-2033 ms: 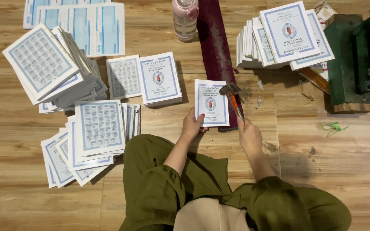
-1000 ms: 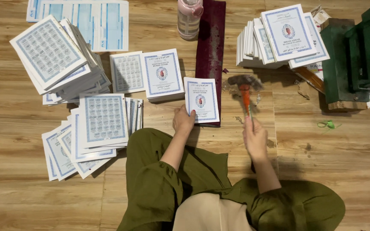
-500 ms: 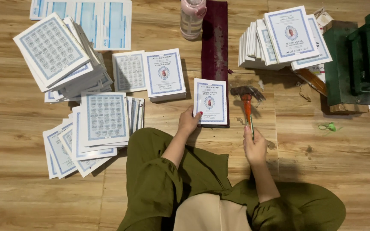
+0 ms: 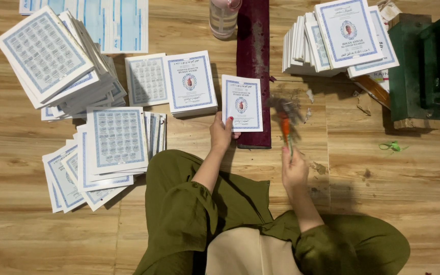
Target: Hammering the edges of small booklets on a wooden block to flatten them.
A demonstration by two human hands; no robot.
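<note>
1. Hammering step, by the look of it: left hand [image 4: 222, 133] pinning a white-and-blue booklet [image 4: 242, 103] flat against the maroon strip [image 4: 253, 56]; right hand [image 4: 294, 170] clamped on a blurred orange-handled hammer [image 4: 283, 119].
2. Likely next: strike near the booklet's spine edge, clear of fingertips.
3. Wooden plank floor [image 4: 408, 193]; booklet stacks [image 4: 339, 38] around, green press [image 4: 423, 66] at right.

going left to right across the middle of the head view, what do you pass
tilted stack of booklets → flat pair of booklets → left hand on the single booklet → dark red strip → hammer in the right hand → green machine
</note>
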